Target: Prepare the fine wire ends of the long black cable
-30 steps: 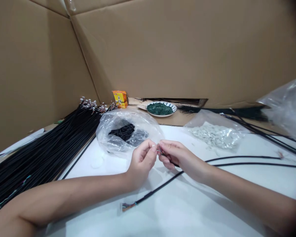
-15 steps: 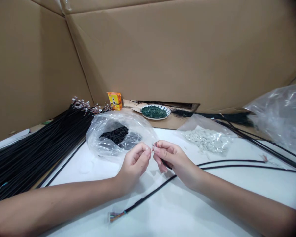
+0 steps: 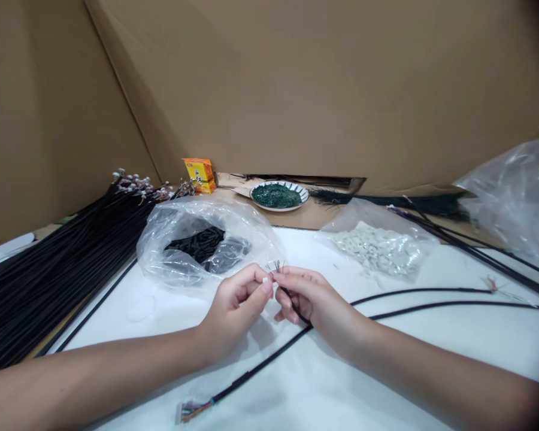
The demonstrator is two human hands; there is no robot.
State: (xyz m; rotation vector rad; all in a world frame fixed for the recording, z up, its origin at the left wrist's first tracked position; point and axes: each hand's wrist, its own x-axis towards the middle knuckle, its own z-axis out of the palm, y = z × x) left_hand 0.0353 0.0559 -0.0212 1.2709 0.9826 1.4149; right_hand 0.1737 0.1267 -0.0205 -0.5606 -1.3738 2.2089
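Note:
My right hand [image 3: 317, 299] pinches a black cable [image 3: 291, 302] near its end, where thin loose wires [image 3: 276, 266] fan out above the fingertips. Close against it, my left hand [image 3: 240, 311] is closed, thumb to forefinger, on a small white piece [image 3: 265, 279] that looks like a connector housing. The fingers hide most of that piece. Under my right hand runs another black cable [image 3: 265, 363]; its near end carries a white connector [image 3: 186, 413] with coloured wires.
An open plastic bag of short black tubes [image 3: 202, 245] lies behind my left hand. Black cables [image 3: 63, 263] are piled at left. Behind stand a plate of green material [image 3: 276, 196] and a yellow-orange box [image 3: 199, 175]. A bag of white pieces [image 3: 377, 248] lies at right. Cardboard walls [image 3: 273, 90] enclose the table.
The wire ends now stand visibly above my right fingertips, and a white piece shows at my left fingertips. Both hands remain close together. The view has shifted slightly.

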